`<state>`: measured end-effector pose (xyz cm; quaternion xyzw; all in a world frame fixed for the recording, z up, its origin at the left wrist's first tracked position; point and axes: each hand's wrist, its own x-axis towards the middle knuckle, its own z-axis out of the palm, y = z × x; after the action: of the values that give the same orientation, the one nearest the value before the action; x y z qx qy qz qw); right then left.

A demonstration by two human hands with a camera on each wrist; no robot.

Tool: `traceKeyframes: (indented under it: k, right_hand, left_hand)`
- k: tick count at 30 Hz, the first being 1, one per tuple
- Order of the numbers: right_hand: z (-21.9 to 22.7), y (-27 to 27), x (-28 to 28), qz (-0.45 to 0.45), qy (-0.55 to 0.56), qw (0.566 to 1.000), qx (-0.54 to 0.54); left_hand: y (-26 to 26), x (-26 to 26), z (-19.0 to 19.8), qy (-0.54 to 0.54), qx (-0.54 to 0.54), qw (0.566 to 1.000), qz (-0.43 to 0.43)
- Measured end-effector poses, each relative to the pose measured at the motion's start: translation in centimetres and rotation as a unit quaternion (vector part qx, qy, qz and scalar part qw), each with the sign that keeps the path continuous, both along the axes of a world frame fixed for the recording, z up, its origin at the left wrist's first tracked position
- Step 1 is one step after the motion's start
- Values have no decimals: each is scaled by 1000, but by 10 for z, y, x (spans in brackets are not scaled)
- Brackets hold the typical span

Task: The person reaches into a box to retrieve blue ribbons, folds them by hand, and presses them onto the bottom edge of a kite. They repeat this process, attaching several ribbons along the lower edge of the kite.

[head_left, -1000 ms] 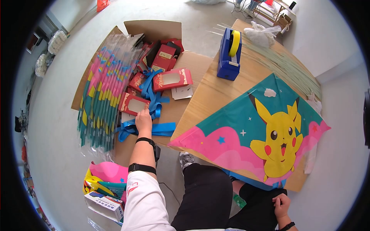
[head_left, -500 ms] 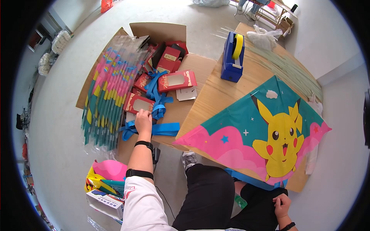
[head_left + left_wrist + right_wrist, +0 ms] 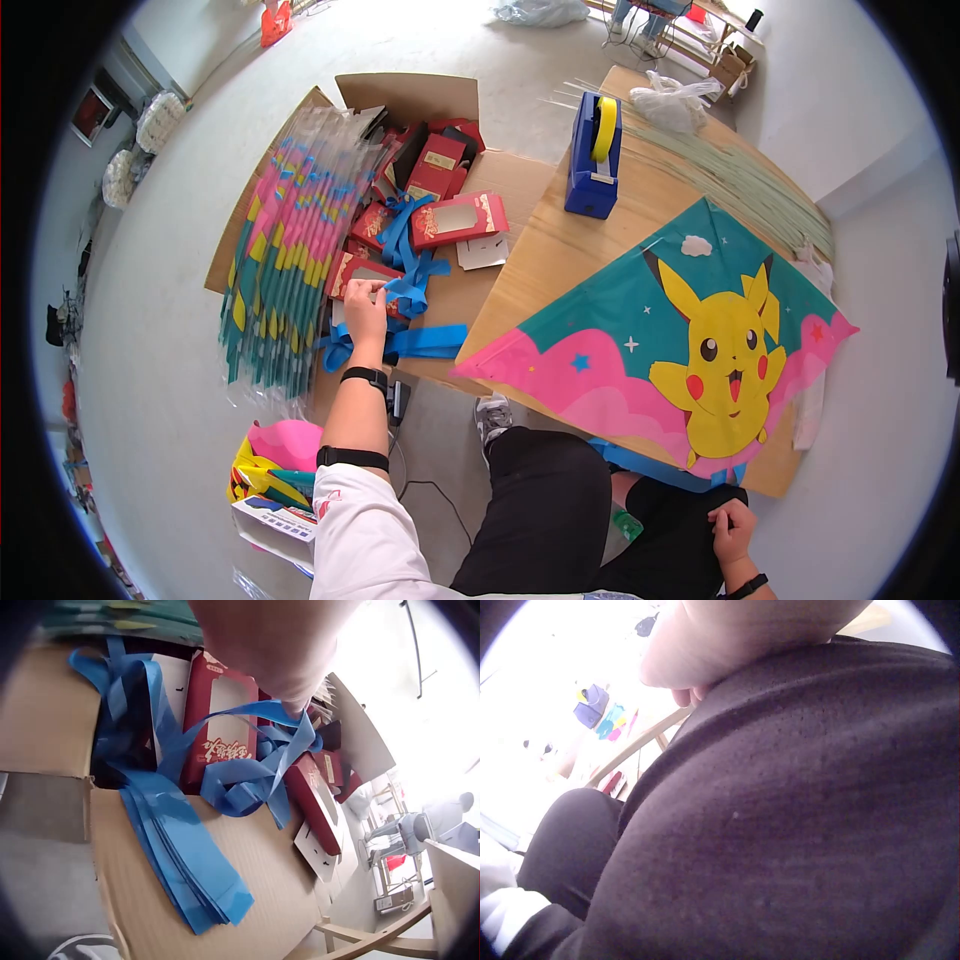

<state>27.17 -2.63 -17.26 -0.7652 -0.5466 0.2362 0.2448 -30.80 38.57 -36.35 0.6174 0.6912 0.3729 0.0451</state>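
Note:
My left hand [image 3: 365,312] is over the cardboard box, pinching a strip of blue ribbon [image 3: 259,712] between thumb and fingertips. From there the ribbon loops down over a red windowed box [image 3: 234,705] and joins a loose tangle. A folded stack of blue strips [image 3: 180,851] lies across the cardboard flap. Resting on the black-trousered thigh, my right hand [image 3: 733,530] has loosely curled fingers and holds nothing. On the wooden table lies a spread kite [image 3: 600,350] with a yellow cartoon figure on teal and pink.
Bagged folded kites [image 3: 285,260] lean in the box's left side, next to more red boxes [image 3: 460,220]. A blue tape dispenser [image 3: 592,180] with yellow tape stands on the table [image 3: 540,235]. Thin sticks [image 3: 730,155] line its far edge. A white carton [image 3: 270,530] is at lower left.
My left hand has lifted slightly from the red box's near edge, and a blue ribbon strip now shows at its fingertips. The right hand stays on the thigh.

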Motion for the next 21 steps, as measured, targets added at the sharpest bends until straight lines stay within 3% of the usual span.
traceKeyframes:
  k: [16,19,21]
  right_hand:
    - [2,-1,-2,-1,12,999,37]
    - [4,0,-3,-5,15,999,44]
    - [5,2,-4,-7,17,999,51]
  left_hand:
    - [9,0,75,141,7,990,1]
    - [19,-9,82,120,83,989,-35]
    - [24,-13,90,-58,11,998,7]
